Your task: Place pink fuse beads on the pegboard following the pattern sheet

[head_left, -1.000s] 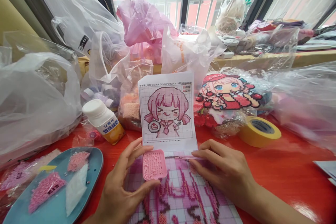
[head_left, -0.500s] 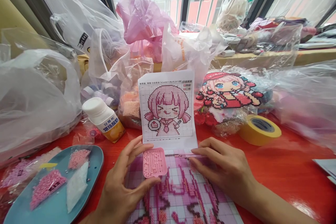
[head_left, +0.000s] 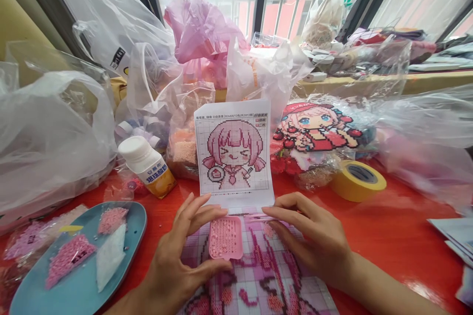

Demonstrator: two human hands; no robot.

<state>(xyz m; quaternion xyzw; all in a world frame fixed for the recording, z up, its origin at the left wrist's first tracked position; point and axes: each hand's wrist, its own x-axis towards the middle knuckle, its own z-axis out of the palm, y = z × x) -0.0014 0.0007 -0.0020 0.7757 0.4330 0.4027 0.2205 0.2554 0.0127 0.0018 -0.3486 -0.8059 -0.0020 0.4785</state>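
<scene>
Between the thumb and fingers of my left hand (head_left: 185, 248) is a small pink bead tray (head_left: 225, 238), with rows of pink beads in it. My right hand (head_left: 312, 236) pinches a pair of slim pink tweezers (head_left: 257, 218), whose tips point left toward the tray's upper right corner. Whether the tips hold a bead is too small to tell. Under both hands lies a gridded pegboard (head_left: 258, 275) with a partly beaded pink and dark design. Behind it a printed pattern sheet (head_left: 234, 157) of a pink-haired cartoon figure stands upright.
At left, a blue plate (head_left: 127, 266) carries bags of pink beads. A white bottle (head_left: 148, 167) leans behind it. Yellow tape (head_left: 358, 182) and a finished bead figure (head_left: 318, 128) lie to the right. Plastic bags (head_left: 51, 133) crowd the back by the window.
My left hand has shifted slightly right and down with the bead tray, closer to the tweezers. The tweezers stay near the board's top edge. The whole view has tilted slightly.
</scene>
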